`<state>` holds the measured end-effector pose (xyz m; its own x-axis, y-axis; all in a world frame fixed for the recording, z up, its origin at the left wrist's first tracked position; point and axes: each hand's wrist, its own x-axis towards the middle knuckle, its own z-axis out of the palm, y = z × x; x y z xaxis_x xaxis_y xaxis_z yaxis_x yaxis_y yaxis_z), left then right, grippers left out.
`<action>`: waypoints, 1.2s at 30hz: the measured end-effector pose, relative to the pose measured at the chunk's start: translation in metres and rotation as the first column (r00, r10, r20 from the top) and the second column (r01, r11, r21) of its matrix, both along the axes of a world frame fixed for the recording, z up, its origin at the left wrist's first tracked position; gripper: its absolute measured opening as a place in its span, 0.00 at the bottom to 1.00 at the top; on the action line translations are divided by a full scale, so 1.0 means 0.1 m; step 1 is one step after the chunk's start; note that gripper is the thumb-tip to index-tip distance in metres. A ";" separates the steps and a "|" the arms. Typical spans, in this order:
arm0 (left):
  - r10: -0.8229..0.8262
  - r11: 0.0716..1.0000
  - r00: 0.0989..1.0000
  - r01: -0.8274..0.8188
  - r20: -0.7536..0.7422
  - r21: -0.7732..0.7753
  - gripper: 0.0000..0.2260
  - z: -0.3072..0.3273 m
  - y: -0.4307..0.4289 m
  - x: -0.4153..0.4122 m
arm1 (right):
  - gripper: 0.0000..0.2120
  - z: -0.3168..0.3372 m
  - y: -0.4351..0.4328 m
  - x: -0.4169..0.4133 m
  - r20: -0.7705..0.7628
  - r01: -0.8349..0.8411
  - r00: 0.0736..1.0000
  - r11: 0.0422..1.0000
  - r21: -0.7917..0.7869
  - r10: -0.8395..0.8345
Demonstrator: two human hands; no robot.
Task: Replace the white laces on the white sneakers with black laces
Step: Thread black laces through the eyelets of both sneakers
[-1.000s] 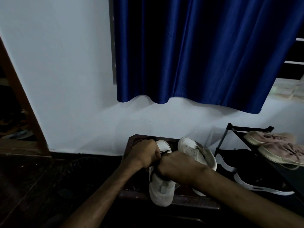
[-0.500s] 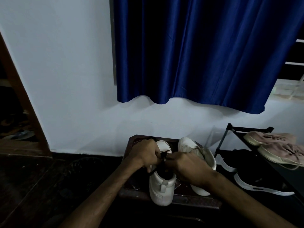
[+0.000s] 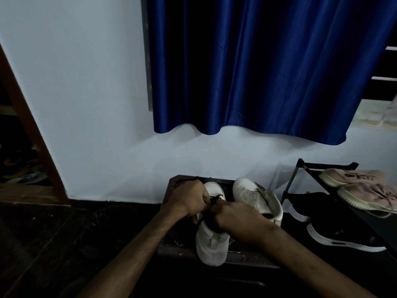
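The black lace point(image 3: 213, 199) sits at the throat of the white sneaker point(image 3: 211, 244) that stands on the dark wooden stool point(image 3: 171, 248), heel toward me at the stool's near edge and toe pointing at the wall. A short bit of the lace shows between my two hands, and another strand drops down the sneaker's left side. My left hand point(image 3: 187, 200) is curled tight, thumb and fingers pinching the lace just above the sneaker's opening. My right hand point(image 3: 236, 218) is curled too, knuckles up, lying over the opening and gripping the lace from the other side; its fingertips are hidden under the hand, so I cannot tell exactly how they hold it. The two hands almost touch. The second white sneaker point(image 3: 253, 195) lies on the stool's right half, just beside the first, tilted, with its eyelets bare. To the right of the stool stands a black shoe rack point(image 3: 300, 166) carrying pink shoes point(image 3: 354, 179) on top and black shoes point(image 3: 335, 231) lower down. Above the stool, a blue curtain point(image 3: 257, 72) hangs against the pale wall point(image 3: 86, 104).
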<state>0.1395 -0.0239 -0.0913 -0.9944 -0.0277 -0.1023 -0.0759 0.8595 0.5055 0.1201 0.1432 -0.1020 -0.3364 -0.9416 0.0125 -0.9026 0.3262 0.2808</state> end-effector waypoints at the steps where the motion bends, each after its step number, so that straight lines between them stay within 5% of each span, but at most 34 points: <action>1: -0.006 1.000 1.000 0.006 0.007 -0.004 0.09 0.01 0.00 -0.01 | 0.04 0.04 -0.02 0.00 0.064 0.001 0.998 0.999 -0.043 0.001; 4: -0.025 1.000 0.999 0.025 0.044 -0.001 0.11 0.00 -0.02 -0.04 | 0.07 0.18 0.01 0.00 0.289 0.036 0.957 0.967 -0.250 0.039; 8: -0.002 1.000 1.000 0.002 0.004 0.028 0.12 -0.02 -0.05 -0.05 | 0.11 0.08 0.04 0.05 0.050 -0.015 0.998 0.986 -0.165 0.023; 11: 0.009 0.998 1.000 -0.009 0.000 0.059 0.13 -0.04 -0.06 -0.05 | 0.15 -0.03 0.02 0.10 -0.075 -0.020 0.997 0.970 -0.242 0.002; 15: 0.021 0.995 1.000 -0.022 0.020 0.102 0.13 -0.05 -0.07 -0.05 | 0.05 -0.03 -0.03 0.13 -0.097 -0.029 0.995 0.949 -0.313 -0.002; 22: 0.020 0.992 0.999 -0.024 0.036 0.127 0.07 -0.09 -0.05 -0.04 | 0.06 0.17 0.00 0.01 -0.139 -0.014 0.990 0.997 -0.074 0.003; 25: 0.020 0.992 1.000 -0.023 0.020 0.121 0.07 -0.12 -0.04 -0.03 | 0.13 0.20 -0.09 0.10 -0.025 0.086 0.996 0.996 -0.036 -0.087; 29: 0.025 0.990 1.000 -0.027 0.018 0.139 0.05 -0.15 -0.06 -0.01 | 0.08 0.32 0.11 -0.01 0.312 0.378 0.912 0.842 -0.385 -0.267; 32: 0.037 0.990 0.999 -0.041 0.033 0.133 0.05 -0.15 -0.03 -0.04 | 0.14 0.23 0.20 0.01 0.360 0.603 0.782 0.763 -0.233 -0.508; 36: 0.081 0.985 0.996 -0.084 0.023 0.153 0.05 -0.16 0.05 -0.03 | 0.16 0.03 0.13 0.14 0.475 0.688 0.694 0.693 -0.216 -0.540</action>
<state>0.1367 -0.0191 -0.1068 -0.9874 -0.0925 -0.1281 -0.1530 0.7620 0.6293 0.1339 0.1563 -0.0995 -0.8837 -0.4649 0.0546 -0.4622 0.8478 -0.2600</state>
